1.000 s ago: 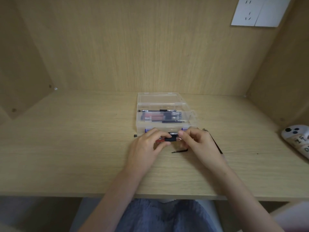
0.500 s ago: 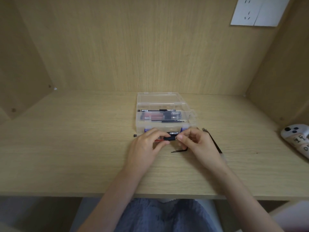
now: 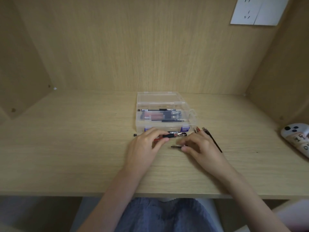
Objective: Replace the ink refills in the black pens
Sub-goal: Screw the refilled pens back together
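Note:
My left hand [image 3: 143, 148] pinches a pen [image 3: 170, 136] with a black grip and a reddish barrel, holding it level just in front of the clear plastic box [image 3: 167, 128]. My right hand [image 3: 202, 148] is blurred. Its fingertips hover at the end of a short black pen part [image 3: 176, 146] lying on the desk, and whether they grip it is unclear. Inside the box lie black pens and refills [image 3: 167, 120]. A thin black refill [image 3: 214, 143] lies on the desk behind my right hand. A tiny black pen tip piece [image 3: 134, 135] sits to the left.
The wooden desk [image 3: 66, 148] is walled on three sides. A white device with dark buttons [image 3: 297, 138] lies at the right edge. A wall socket [image 3: 255, 10] is high on the back panel. Small red-tipped parts [image 3: 197, 130] rest near the box's right corner.
My right hand has let go of the pen's right end and dropped toward the short black part on the desk. My left hand keeps the pen in place.

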Demonstrator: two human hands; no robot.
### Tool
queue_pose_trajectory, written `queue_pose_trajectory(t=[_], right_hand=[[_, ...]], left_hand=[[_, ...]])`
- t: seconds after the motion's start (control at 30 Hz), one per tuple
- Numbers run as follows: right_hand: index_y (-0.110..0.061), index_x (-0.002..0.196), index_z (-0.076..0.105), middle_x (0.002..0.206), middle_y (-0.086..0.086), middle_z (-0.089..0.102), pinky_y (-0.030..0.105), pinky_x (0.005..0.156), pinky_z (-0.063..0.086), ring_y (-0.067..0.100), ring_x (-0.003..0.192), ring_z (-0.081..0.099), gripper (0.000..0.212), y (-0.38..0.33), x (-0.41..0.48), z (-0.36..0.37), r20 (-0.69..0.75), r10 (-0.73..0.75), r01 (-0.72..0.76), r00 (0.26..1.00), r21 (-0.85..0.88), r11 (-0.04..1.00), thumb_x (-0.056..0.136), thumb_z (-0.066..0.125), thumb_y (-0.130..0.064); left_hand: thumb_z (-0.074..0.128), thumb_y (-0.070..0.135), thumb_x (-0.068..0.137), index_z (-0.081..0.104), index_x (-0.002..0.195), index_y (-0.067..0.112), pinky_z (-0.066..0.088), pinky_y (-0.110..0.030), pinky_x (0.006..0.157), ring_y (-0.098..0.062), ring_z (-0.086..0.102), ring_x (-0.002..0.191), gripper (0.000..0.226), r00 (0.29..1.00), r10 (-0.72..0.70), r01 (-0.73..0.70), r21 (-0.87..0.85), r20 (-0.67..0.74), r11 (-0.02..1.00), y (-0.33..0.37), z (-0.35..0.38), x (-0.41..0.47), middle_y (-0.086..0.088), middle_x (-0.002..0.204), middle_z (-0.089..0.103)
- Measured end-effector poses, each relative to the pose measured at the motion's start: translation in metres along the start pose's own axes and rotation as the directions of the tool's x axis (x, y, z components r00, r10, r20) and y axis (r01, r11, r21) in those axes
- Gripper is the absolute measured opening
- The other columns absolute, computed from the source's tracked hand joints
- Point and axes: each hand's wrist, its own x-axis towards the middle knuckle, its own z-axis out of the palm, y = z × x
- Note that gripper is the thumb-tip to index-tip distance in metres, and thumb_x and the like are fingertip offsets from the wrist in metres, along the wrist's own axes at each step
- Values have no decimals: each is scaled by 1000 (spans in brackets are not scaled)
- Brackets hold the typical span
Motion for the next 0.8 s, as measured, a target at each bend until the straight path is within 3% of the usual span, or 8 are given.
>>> queue_pose_trajectory(t=[0.13, 0.23, 0.3, 0.47, 0.67, 0.8], right_hand=[[-25, 91, 62, 70, -17, 56, 9, 63, 36, -5, 68, 52, 12, -2, 1, -7, -115, 144, -115, 983, 225, 967, 93, 54, -17], [-22, 89, 62, 60, -14, 53, 13, 50, 34, 2, 51, 47, 18, -2, 3, -14, -183, 243, -157, 953, 388, 908, 97, 47, -19], [-21, 91, 64, 65, -11, 54, 18, 54, 36, 3, 56, 47, 19, -3, 5, -14, -199, 256, -158, 946, 408, 899, 97, 46, -21], [-15, 93, 65, 65, -9, 52, 10, 57, 34, -2, 57, 47, 18, -9, 9, -9, -161, 179, -104, 971, 391, 915, 96, 48, -13], [-27, 92, 68, 79, -10, 64, 10, 70, 37, 0, 77, 56, 17, -15, 9, -4, -84, 153, -108, 985, 392, 913, 92, 56, -16], [-26, 90, 71, 81, -12, 69, 10, 71, 40, -4, 73, 56, 12, -19, 9, 3, -57, 182, -135, 982, 464, 875, 84, 67, -17]], left_hand=[[60, 35, 84, 67, 101, 28, 47, -17, 70, 3, 55, 79, 20, 1000, 0, 0, 6, 17, 1000, -1, -1, 0, 21, 91, 59], [61, 34, 84, 67, 102, 28, 49, -17, 71, 3, 55, 79, 20, 1000, 0, 0, 7, 25, 1000, 0, -2, 0, 21, 92, 59], [62, 33, 84, 67, 101, 27, 48, -18, 70, 3, 55, 79, 19, 1000, 2, -2, 10, 24, 1000, 0, -2, 1, 20, 92, 60], [63, 32, 83, 68, 99, 28, 44, -13, 67, 2, 54, 75, 17, 1000, 4, -4, -3, 19, 1000, 1, -2, 0, 18, 90, 61], [67, 30, 81, 69, 95, 26, 40, -12, 62, -1, 53, 73, 15, 1000, 16, -16, -14, 11, 1000, 2, -1, 0, 15, 86, 63], [68, 30, 79, 70, 97, 24, 51, -31, 68, -8, 63, 76, 19, 999, 1, 0, -23, 38, 1000, -1, 1, -1, 8, 88, 70]])
